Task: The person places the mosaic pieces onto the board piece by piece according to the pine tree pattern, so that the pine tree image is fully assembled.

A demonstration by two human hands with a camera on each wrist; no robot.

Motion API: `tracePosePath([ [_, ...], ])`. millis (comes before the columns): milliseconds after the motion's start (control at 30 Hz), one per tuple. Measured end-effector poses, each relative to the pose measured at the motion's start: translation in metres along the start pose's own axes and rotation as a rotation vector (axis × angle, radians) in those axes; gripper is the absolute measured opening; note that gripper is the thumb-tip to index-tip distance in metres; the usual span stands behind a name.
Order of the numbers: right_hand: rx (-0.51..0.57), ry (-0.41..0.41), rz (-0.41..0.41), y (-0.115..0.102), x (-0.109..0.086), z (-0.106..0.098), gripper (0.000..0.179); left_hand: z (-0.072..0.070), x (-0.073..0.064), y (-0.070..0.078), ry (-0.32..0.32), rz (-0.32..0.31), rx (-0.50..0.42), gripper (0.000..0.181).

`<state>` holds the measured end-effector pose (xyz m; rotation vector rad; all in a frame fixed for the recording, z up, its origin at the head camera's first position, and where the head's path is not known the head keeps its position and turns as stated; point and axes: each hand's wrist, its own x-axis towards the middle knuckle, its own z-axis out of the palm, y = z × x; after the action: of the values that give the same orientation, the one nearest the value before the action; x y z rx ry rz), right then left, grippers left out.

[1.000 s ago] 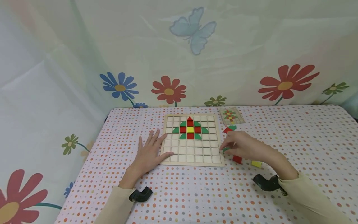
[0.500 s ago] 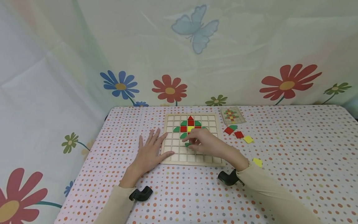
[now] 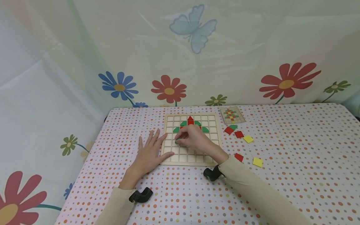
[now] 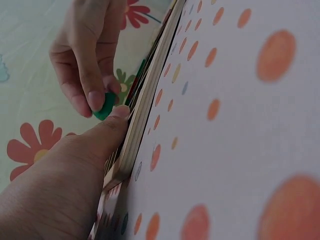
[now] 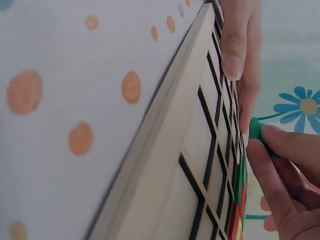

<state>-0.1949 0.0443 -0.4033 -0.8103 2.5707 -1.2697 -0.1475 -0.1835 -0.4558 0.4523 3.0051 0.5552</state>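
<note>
My right hand [image 3: 197,139] pinches a green quarter-round tile [image 4: 104,106] between thumb and fingers, just over the wooden grid board [image 3: 194,159]. My left hand [image 3: 149,153] lies with spread, straight fingers on the board's left edge, the thumb near its lower left corner. Red, green and yellow tiles fill part of the upper grid, among them a red triangle [image 3: 190,118] at the top and a green tile [image 3: 205,129] on the right. The right hand covers the middle of this pattern in the head view.
Right of the board lie loose red tiles, such as one red tile [image 3: 239,134], a green tile [image 3: 233,127] and two yellow ones, the nearer being a yellow tile [image 3: 257,162]. A pattern card [image 3: 232,115] lies behind them on the dotted tablecloth [image 3: 295,150].
My right hand has carried the green tile from the loose tiles right of the board leftward to over the grid's left-middle squares. The left hand has stayed in place.
</note>
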Motion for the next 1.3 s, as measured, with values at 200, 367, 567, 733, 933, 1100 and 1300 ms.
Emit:
tracePosePath([
  [200, -0.004, 0.003, -0.011, 0.001, 0.006, 0.007, 0.008, 0.001, 0.000, -0.002, -0.007, -0.002, 0.000, 0.087],
  [367, -0.069, -0.031, -0.015, 0.001, 0.005, 0.007, 0.010, 0.000, 0.000, -0.002, -0.021, -0.002, 0.004, 0.088],
  [567, -0.161, -0.100, -0.079, -0.001, 0.007, 0.004, 0.012, 0.000, 0.000, 0.000, 0.001, 0.007, -0.010, 0.087],
  [733, -0.259, -0.141, -0.161, -0.004, 0.011, 0.005, 0.011, 0.000, 0.000, 0.000, -0.002, 0.001, -0.014, 0.087],
  [933, -0.351, -0.150, -0.181, -0.007, 0.011, 0.008, 0.013, -0.001, 0.000, 0.000, -0.001, 0.001, -0.013, 0.088],
  [1100, -0.449, -0.145, -0.205, -0.009, 0.012, 0.012, 0.013, -0.002, 0.000, 0.000, 0.001, 0.004, -0.004, 0.088],
  [1300, -0.441, -0.139, -0.224, -0.011, 0.009, 0.010, 0.012, -0.002, 0.000, 0.000, -0.012, -0.001, 0.002, 0.088],
])
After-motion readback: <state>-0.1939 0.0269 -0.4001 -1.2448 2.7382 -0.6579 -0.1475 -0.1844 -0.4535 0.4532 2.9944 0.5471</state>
